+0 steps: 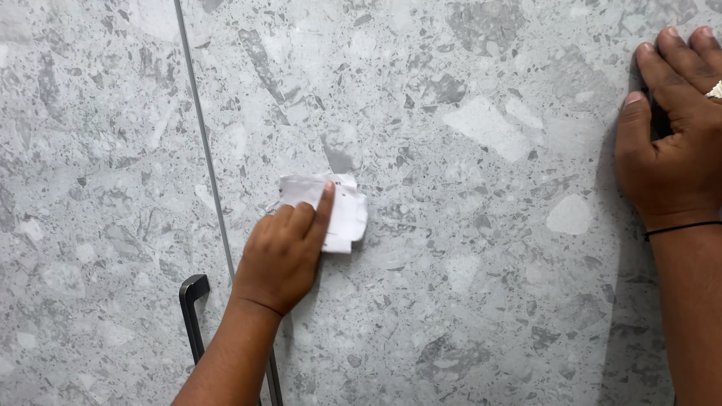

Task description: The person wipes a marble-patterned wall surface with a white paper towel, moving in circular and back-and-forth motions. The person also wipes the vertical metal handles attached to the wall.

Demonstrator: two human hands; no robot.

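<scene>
At centre frame, the left hand (282, 252) pressed a crumpled white paper wad (335, 210) flat against the grey speckled stone-pattern panel (466, 301), fingers together on top of it, just right of the thin vertical seam (207, 150) and above the dark metal handle (192, 316). Good wiping probably called for even pressure and overlapping strokes. The right hand (673, 158) lay flat on the panel at far right, fingers close together, bracing; the wad looked creased, folded and dry.
</scene>
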